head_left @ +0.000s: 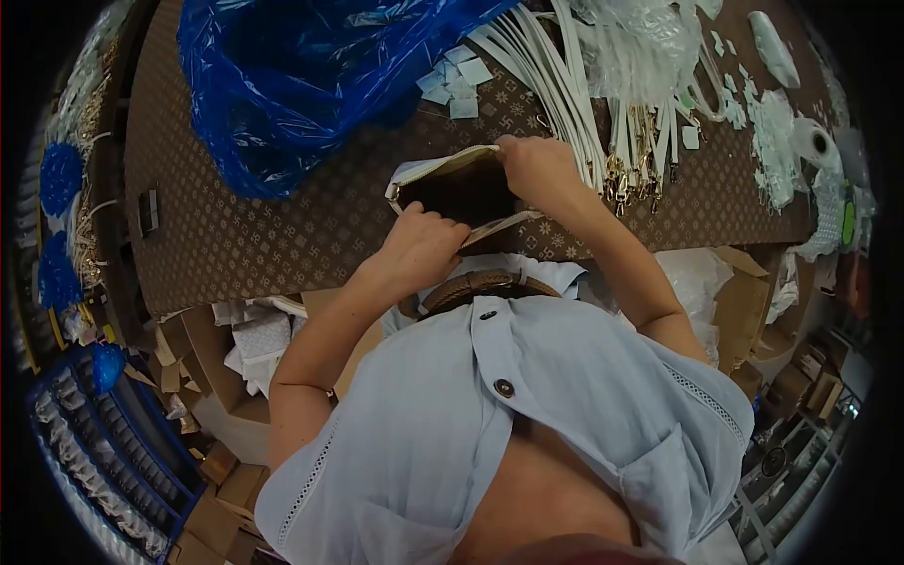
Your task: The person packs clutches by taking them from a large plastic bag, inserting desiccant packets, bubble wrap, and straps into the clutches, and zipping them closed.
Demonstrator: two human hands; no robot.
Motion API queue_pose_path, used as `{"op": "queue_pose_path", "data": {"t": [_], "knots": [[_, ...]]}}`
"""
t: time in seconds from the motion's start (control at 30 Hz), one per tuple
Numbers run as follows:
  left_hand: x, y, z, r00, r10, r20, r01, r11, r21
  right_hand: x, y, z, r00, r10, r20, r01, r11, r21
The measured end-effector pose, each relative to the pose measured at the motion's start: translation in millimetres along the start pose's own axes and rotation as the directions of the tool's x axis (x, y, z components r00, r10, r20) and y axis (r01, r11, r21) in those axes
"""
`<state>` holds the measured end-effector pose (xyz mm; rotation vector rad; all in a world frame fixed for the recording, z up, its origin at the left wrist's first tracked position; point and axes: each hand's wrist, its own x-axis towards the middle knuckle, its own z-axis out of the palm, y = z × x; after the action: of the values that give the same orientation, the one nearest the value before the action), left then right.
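A white zippered bag (pixel 412 173) is held just above the patterned table, its mouth spread wide and its dark inside showing. My left hand (pixel 422 247) is closed on the near edge of the bag, its fingers curled over the rim. Gripping the far right corner beside the zipper is my right hand (pixel 541 174), thumb and fingers pressed together. Gold-coloured teeth run along the bag's far edge. The bag's underside is hidden from this angle.
A blue plastic sack (pixel 273 104) covers the table's far left. Small pale paper squares (pixel 461 89) lie beyond the bag. White straps (pixel 556 104) with gold clasps (pixel 633 169) are bundled on the right, near clear plastic wrap (pixel 640 47). Cardboard boxes (pixel 739 301) stand below the table edge.
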<state>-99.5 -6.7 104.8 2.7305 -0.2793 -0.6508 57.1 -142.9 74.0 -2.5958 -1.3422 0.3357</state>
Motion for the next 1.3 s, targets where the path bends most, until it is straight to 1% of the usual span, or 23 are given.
{"op": "queue_pose_path", "data": {"t": [0.07,0.13,0.17,0.23,0.27,0.33,0.4,0.5,0.57,0.6,0.73,0.8,0.83,0.9,0.93,1.03,1.07,1.1,1.13,1.2,1.23,1.27,1.3], "knots": [[7.0,2.9,4.8,0.997,-0.039,-0.071,0.037,0.999,-0.035,-1.1,-2.0,2.5,1.000,0.016,0.009,-0.016,1.000,0.007],[22.5,-2.0,16.4,0.940,0.056,-0.338,-0.015,0.992,0.123,-2.5,-4.2,1.9,0.999,0.034,0.014,-0.034,0.999,0.009],[24.2,-3.2,16.7,0.937,0.062,-0.343,-0.020,0.992,0.126,-5.6,-5.6,0.6,1.000,0.011,0.012,-0.012,0.999,0.043],[29.3,-5.1,7.5,0.998,-0.014,0.063,0.020,0.996,-0.082,-3.2,-1.2,1.1,0.999,0.033,0.024,-0.034,0.998,0.048],[29.0,-3.7,0.7,0.999,-0.007,0.047,0.011,0.997,-0.076,-3.1,3.0,-1.6,0.999,0.035,0.013,-0.036,0.999,0.034],[21.5,1.1,-12.4,0.989,0.014,-0.145,-0.027,0.996,-0.083,-3.0,8.1,-5.8,0.999,-0.027,-0.018,0.030,0.984,0.176],[21.4,1.1,-13.4,0.989,-0.041,-0.144,0.037,0.999,-0.027,-3.5,17.6,-5.8,0.999,-0.052,-0.013,0.054,0.973,0.223],[17.1,8.8,-3.2,0.995,-0.103,0.005,0.103,0.992,-0.070,-6.2,31.7,-19.6,0.969,-0.210,0.127,0.070,0.734,0.676],[7.8,11.7,12.6,0.995,-0.010,-0.102,-0.008,0.984,-0.179,8.5,43.5,-19.2,0.975,0.008,0.221,-0.147,0.771,0.619],[4.2,13.6,14.5,0.982,0.043,-0.183,-0.087,0.966,-0.242,18.9,57.0,-1.4,0.991,0.046,0.128,-0.114,0.793,0.598],[-4.4,10.1,-14.2,0.993,0.088,-0.076,-0.110,0.914,-0.390,76.5,65.2,36.5,0.992,0.112,0.057,-0.126,0.869,0.480],[-4.4,5.9,-5.0,0.986,0.061,-0.158,-0.081,0.989,-0.124,112.4,70.2,69.8,0.976,-0.012,-0.219,0.070,0.963,0.259],[-3.5,4.0,-3.4,0.973,0.048,-0.225,-0.057,0.998,-0.034,125.0,73.7,81.9,0.974,-0.015,-0.224,0.074,0.963,0.259],[-0.2,-0.5,-13.2,0.988,0.004,-0.155,-0.012,0.999,-0.050,143.6,76.6,100.5,0.927,-0.123,-0.354,0.131,0.991,-0.001],[1.9,-4.1,-17.4,0.996,-0.038,-0.084,0.032,0.997,-0.071,148.6,79.1,102.6,0.926,-0.124,-0.357,0.133,0.991,0.001],[8.6,-16.5,-21.2,0.991,-0.079,-0.109,0.073,0.996,-0.053,151.3,87.9,97.8,0.976,-0.102,-0.193,0.107,0.994,0.014],[10.7,-17.9,-20.2,0.985,-0.077,-0.156,0.071,0.997,-0.042,149.9,86.2,80.3,0.995,0.098,-0.030,-0.093,0.988,0.125],[11.8,-18.0,-20.8,0.985,-0.071,-0.154,0.064,0.997,-0.048,146.6,85.5,67.6,0.948,0.279,0.152,-0.306,0.931,0.198],[12.4,-17.5,-22.6,0.990,-0.090,-0.108,0.084,0.995,-0.063,138.6,87.9,61.3,0.945,0.287,0.157,-0.314,0.929,0.193],[12.0,-15.6,-18.9,0.993,-0.105,-0.060,0.100,0.992,-0.080,115.4,94.3,52.7,0.941,0.333,-0.062,-0.313,0.926,0.212],[10.5,-15.7,-14.4,0.986,-0.099,-0.135,0.085,0.991,-0.102,105.4,89.7,53.6,0.889,0.159,-0.429,-0.121,0.986,0.116],[9.8,-15.9,-13.1,0.973,-0.094,-0.210,0.070,0.990,-0.119,104.4,86.6,50.1,0.887,0.162,-0.433,-0.123,0.985,0.118],[9.6,-15.2,-14.3,0.974,-0.090,-0.207,0.068,0.992,-0.110,106.9,81.2,46.7,0.877,-0.009,-0.481,0.050,0.996,0.073]]}}
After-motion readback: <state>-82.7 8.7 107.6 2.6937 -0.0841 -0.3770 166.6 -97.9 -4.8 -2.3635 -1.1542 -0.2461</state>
